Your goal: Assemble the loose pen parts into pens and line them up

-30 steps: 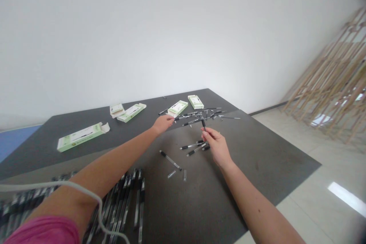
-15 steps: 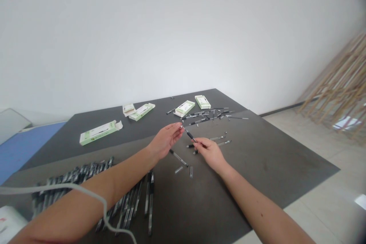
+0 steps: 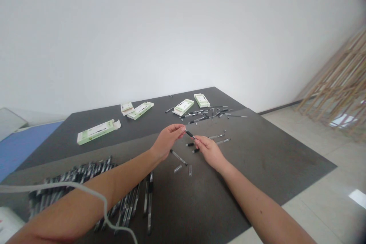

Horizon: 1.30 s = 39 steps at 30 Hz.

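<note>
Both my hands meet above the dark table [image 3: 257,160] and hold one black pen [image 3: 189,134] between them. My left hand [image 3: 167,140] pinches the pen's far end with its fingertips. My right hand [image 3: 209,150] is closed round the near end. A loose pen [image 3: 177,157] and two short clear pen parts [image 3: 183,168] lie on the table just under my hands. More pens [image 3: 220,138] lie right of my right hand.
Several black pens [image 3: 94,183] lie in a row at the near left. Green and white pen boxes [image 3: 98,131] lie at the back, with a scatter of pens and parts [image 3: 208,113] near them. A white cable [image 3: 71,188] crosses my left arm. Wooden frames [image 3: 340,87] lean at the right.
My left hand came back from the far pile and joined the right hand on the pen. The right hand lowered and tilted the pen towards the left.
</note>
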Each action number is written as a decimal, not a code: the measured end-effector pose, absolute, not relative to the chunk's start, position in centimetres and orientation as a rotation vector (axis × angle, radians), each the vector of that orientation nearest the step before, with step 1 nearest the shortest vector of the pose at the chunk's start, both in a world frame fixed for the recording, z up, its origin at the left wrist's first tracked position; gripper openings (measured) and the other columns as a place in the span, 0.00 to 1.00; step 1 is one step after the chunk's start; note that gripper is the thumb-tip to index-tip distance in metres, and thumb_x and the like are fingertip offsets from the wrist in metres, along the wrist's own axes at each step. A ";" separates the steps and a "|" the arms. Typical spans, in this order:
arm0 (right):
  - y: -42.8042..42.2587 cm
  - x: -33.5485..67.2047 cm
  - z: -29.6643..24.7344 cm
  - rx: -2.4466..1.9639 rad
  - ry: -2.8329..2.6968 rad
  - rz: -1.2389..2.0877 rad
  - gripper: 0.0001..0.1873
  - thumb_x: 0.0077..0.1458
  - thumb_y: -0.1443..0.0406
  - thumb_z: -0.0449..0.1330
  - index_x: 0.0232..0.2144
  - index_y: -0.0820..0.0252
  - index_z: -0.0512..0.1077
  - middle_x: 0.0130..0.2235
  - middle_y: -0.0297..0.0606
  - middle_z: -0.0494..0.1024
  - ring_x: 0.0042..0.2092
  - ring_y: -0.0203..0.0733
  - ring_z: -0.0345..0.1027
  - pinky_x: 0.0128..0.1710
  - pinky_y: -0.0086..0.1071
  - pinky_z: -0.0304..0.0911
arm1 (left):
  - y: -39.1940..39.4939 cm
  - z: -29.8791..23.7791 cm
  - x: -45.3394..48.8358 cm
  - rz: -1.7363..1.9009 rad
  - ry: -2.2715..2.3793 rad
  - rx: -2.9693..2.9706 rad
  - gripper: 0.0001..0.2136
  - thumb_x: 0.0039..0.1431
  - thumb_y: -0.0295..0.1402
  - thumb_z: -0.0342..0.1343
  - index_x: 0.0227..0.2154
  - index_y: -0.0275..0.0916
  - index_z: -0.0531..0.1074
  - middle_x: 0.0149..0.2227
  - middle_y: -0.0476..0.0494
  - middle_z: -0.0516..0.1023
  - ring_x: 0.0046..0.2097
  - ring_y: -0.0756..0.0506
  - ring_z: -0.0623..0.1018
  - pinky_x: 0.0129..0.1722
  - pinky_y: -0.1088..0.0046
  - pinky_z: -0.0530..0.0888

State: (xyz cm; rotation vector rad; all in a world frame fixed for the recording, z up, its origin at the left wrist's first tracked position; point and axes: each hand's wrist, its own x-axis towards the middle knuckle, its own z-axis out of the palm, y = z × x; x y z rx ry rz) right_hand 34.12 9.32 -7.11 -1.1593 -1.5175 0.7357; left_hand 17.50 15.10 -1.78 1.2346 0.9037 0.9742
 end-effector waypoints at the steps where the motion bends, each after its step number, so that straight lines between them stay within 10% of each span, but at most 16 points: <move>1: 9.3 34.0 -7.1 -1.121 -1.480 0.853 0.15 0.58 0.57 0.53 0.36 0.58 0.75 0.24 0.31 0.68 0.28 0.36 0.61 0.32 0.31 0.56 | 15.1 -1.9 17.5 0.967 0.887 1.229 0.14 0.44 0.40 0.65 0.33 0.36 0.76 0.33 0.47 0.77 0.34 0.51 0.73 0.42 0.72 0.68; 11: 8.7 33.3 -6.8 -0.738 -0.946 1.680 0.16 0.52 0.53 0.59 0.33 0.61 0.68 0.16 0.21 0.54 0.17 0.26 0.35 0.16 0.24 0.32 | 15.3 -2.1 17.6 0.891 0.774 1.279 0.15 0.47 0.41 0.63 0.35 0.36 0.78 0.38 0.43 0.78 0.38 0.48 0.73 0.46 0.69 0.68; 39: 6.7 32.4 -4.9 -0.697 -0.997 1.652 0.16 0.47 0.61 0.66 0.38 0.58 0.67 0.21 0.21 0.62 0.15 0.22 0.38 0.14 0.21 0.33 | 11.7 -1.1 16.6 0.958 0.811 1.375 0.11 0.52 0.39 0.58 0.33 0.37 0.77 0.38 0.44 0.78 0.42 0.45 0.74 0.48 0.70 0.67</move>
